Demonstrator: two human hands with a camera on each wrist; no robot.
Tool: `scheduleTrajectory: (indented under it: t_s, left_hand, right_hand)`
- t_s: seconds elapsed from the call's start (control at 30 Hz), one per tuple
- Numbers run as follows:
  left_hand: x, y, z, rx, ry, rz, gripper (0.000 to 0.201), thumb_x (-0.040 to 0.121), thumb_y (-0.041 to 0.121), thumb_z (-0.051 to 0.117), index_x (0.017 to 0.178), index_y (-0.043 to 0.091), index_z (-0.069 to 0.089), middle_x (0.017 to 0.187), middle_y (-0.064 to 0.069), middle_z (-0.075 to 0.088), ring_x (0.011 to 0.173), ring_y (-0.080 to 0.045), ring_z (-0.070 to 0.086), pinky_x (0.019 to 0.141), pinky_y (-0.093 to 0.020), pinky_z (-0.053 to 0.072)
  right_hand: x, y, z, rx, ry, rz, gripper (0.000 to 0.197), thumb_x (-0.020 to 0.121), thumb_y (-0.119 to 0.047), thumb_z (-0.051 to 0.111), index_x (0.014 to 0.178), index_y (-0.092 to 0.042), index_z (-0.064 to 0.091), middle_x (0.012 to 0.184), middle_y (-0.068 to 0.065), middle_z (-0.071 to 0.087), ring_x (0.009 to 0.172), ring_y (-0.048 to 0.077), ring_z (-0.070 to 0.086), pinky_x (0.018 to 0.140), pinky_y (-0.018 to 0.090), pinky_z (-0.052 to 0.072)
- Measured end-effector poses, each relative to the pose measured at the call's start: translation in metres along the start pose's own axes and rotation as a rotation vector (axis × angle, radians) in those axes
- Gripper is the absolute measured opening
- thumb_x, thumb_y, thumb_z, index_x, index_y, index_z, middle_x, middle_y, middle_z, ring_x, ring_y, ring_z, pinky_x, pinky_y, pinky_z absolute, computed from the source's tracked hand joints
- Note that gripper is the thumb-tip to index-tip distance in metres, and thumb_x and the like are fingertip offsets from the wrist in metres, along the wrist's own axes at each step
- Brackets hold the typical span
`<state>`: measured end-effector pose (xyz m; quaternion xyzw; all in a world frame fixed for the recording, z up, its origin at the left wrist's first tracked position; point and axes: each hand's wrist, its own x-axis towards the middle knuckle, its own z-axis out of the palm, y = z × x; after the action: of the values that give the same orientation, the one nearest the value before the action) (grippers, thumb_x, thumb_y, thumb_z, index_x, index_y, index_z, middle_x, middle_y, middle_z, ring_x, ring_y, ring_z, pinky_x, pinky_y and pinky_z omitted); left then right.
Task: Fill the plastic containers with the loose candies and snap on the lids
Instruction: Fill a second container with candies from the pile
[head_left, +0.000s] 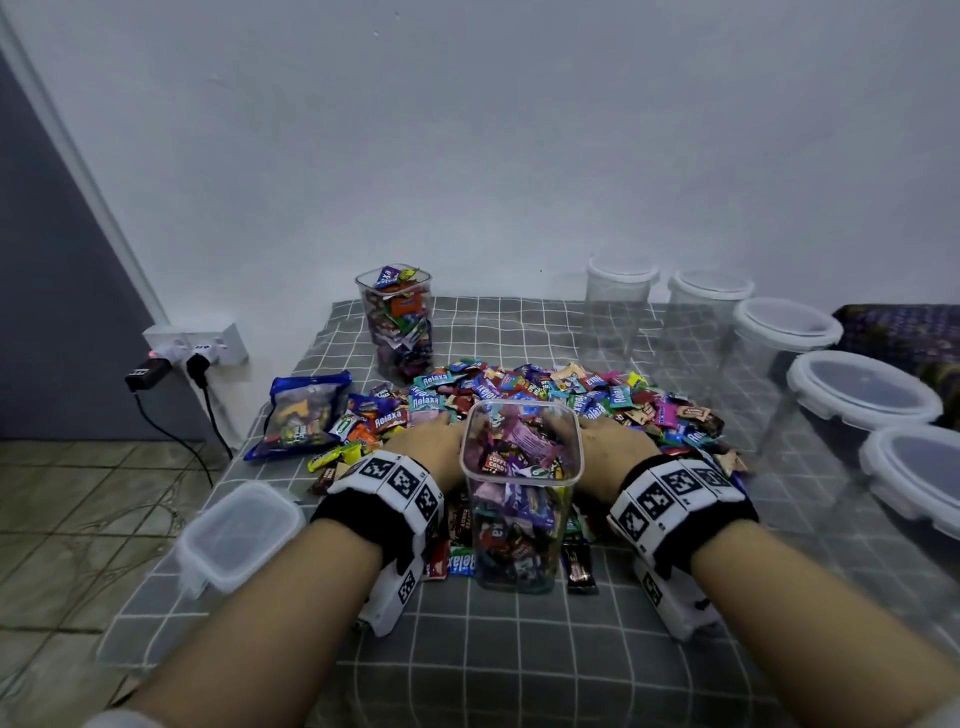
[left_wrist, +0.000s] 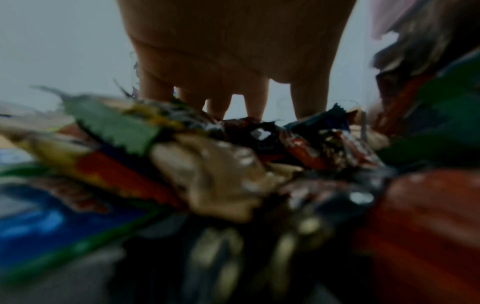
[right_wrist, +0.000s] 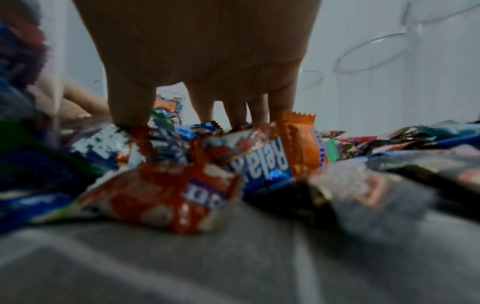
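Checked cloth (head_left: 467, 670) under candy pile (head_left: 545, 395), containers (head_left: 521, 499).

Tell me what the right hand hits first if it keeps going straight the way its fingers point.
The right hand points down and away into the loose candy pile; its fingers already touch wrappers there, so more candies come first. Beyond them, probably the back wall, though depth is unclear.

Lidded tubs (head_left: 862, 387) wall the right edge (cloth (head_left: 519, 665) in front lies bare).

Pale bare wall (head_left: 467, 130) under dim light, grey checked cloth (head_left: 519, 675) covering the table, tiled floor (head_left: 62, 519) at left, white power strip (head_left: 208, 343) with black plugs.
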<state>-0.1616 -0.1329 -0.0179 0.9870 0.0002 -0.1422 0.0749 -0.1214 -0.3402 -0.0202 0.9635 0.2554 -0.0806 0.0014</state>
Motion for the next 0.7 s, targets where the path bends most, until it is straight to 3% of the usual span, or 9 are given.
scheduleTrajectory:
  t_s: [0.1, 0.2, 0.4, 0.6, 0.7]
  left_hand:
    - [-0.003, 0.005, -0.001, 0.082, 0.028, -0.013, 0.045, 0.094, 0.04, 0.047, 0.137, 0.029, 0.043, 0.137, -0.009, 0.049, 0.118, -0.03, 0.053, 0.094, -0.039, 0.047]
    - [-0.005, 0.006, -0.001, 0.072, 0.062, -0.025, 0.035, 0.092, 0.035, 0.047, 0.125, 0.029, 0.055, 0.121, -0.006, 0.061, 0.105, -0.028, 0.06, 0.089, -0.036, 0.05]
    - [-0.006, 0.01, -0.001, 0.021, 0.103, -0.067, 0.031, 0.091, 0.035, 0.049, 0.117, 0.025, 0.063, 0.115, -0.007, 0.064, 0.102, -0.029, 0.061, 0.089, -0.039, 0.051]
    - [-0.011, 0.012, -0.003, -0.01, 0.212, -0.046, 0.03, 0.092, 0.029, 0.049, 0.119, 0.024, 0.062, 0.114, -0.012, 0.057, 0.106, -0.034, 0.057, 0.089, -0.04, 0.049]
    - [-0.014, 0.012, -0.005, -0.051, 0.264, -0.042, 0.027, 0.093, 0.023, 0.048, 0.114, 0.02, 0.064, 0.112, -0.014, 0.057, 0.104, -0.033, 0.056, 0.079, -0.035, 0.043]
  right_hand:
    - [0.003, 0.0, 0.0, -0.037, -0.01, -0.014, 0.067, 0.088, -0.058, 0.043, 0.147, -0.037, 0.019, 0.141, 0.003, 0.044, 0.124, 0.027, 0.042, 0.098, 0.041, 0.044]
    - [0.005, 0.0, 0.0, -0.016, -0.017, -0.012, 0.058, 0.089, -0.05, 0.049, 0.143, -0.036, 0.032, 0.14, 0.002, 0.046, 0.124, 0.026, 0.046, 0.099, 0.04, 0.045]
    - [0.006, -0.002, 0.002, 0.058, 0.06, -0.017, 0.031, 0.09, -0.027, 0.053, 0.121, -0.028, 0.058, 0.115, 0.004, 0.062, 0.106, 0.023, 0.058, 0.089, 0.034, 0.05]
    - [0.006, -0.001, 0.006, 0.116, 0.151, 0.011, 0.026, 0.089, -0.02, 0.054, 0.114, -0.025, 0.059, 0.106, 0.002, 0.066, 0.097, 0.022, 0.061, 0.078, 0.029, 0.051]
    - [0.006, -0.001, 0.004, 0.116, 0.162, 0.016, 0.021, 0.088, -0.014, 0.052, 0.106, -0.023, 0.061, 0.098, 0.004, 0.066, 0.092, 0.024, 0.062, 0.068, 0.025, 0.043]
